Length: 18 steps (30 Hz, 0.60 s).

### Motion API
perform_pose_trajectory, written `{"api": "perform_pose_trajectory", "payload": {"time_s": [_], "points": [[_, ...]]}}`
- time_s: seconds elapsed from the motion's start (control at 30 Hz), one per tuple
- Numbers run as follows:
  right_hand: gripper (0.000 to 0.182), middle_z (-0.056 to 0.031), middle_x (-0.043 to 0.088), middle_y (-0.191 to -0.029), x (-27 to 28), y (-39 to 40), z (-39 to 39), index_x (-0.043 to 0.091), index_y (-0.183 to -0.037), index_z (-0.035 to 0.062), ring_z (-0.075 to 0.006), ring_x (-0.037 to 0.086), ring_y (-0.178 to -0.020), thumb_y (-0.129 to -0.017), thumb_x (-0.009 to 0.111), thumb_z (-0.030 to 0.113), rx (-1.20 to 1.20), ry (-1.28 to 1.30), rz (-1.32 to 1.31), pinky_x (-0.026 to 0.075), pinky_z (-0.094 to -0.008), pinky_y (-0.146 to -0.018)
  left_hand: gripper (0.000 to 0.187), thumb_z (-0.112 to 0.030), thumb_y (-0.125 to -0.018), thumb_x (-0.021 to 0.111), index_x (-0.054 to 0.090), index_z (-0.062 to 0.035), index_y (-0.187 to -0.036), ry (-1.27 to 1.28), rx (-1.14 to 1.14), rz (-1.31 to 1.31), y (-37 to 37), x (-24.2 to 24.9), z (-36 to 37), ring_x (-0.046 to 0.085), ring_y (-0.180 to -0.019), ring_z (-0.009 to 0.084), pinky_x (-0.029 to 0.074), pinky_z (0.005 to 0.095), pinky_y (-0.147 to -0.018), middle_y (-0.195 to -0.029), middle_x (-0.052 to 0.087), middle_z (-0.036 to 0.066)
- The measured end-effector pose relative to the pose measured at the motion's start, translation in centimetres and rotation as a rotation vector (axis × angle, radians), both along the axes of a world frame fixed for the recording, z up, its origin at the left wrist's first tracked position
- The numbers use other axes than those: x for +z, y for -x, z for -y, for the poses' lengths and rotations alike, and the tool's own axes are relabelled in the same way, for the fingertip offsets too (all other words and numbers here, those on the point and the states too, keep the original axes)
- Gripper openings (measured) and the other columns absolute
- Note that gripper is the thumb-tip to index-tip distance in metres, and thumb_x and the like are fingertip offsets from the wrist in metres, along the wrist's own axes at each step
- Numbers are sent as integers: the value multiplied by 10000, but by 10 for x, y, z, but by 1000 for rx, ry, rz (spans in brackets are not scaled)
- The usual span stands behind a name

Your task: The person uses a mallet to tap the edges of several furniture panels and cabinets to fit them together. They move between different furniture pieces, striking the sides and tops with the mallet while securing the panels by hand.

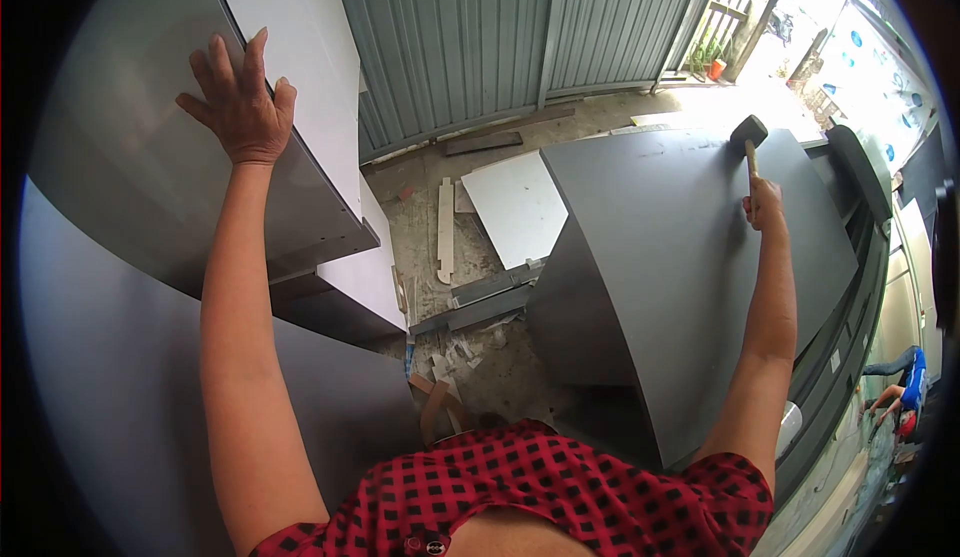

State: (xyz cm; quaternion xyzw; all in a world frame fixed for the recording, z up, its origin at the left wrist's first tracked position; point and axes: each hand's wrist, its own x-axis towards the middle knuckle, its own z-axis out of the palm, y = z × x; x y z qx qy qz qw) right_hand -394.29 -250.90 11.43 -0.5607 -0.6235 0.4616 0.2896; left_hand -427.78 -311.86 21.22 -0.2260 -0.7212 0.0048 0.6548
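My left hand point(240, 102) lies flat, fingers spread, on the top edge of a tall grey panel point(150, 167) at the upper left. My right hand point(765, 202) is closed around the wooden handle of a rubber mallet point(749, 137), whose black head rests against the far end of a large dark grey cabinet panel point(670, 257) on the right. Both arms reach out from a red and black checked shirt point(520, 492) at the bottom.
White boards point(515, 202) and wood offcuts point(445, 227) lie on the concrete floor between the panels. A corrugated metal wall point(480, 27) closes the back. Another large grey panel point(110, 377) fills the lower left. A person in blue point(900, 387) crouches at the far right.
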Motion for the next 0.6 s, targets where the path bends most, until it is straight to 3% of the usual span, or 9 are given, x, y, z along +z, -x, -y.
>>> {"api": "perform_pose_trajectory", "payload": {"time_s": [0.33,0.6], "points": [[215,-55,453,-609,-11,-4,-16,491,-836,80,-162,461,-415,-832,569,281,-22,-50,-79,306,-309,-325,624,-359,-727,565,398,-270,-1322,0,-5,-13,3,-1,1,280,-1255,419,225,685,-868,-1348,302,153],[230,-62,459,-598,-11,-4,-19,491,-843,70,-176,460,-413,-837,563,288,-40,-28,-65,306,-353,-344,612,-380,-747,546,396,-265,-1329,-1,-37,-11,5,-2,2,263,-1270,421,196,695,-885,-1356,301,159]]}}
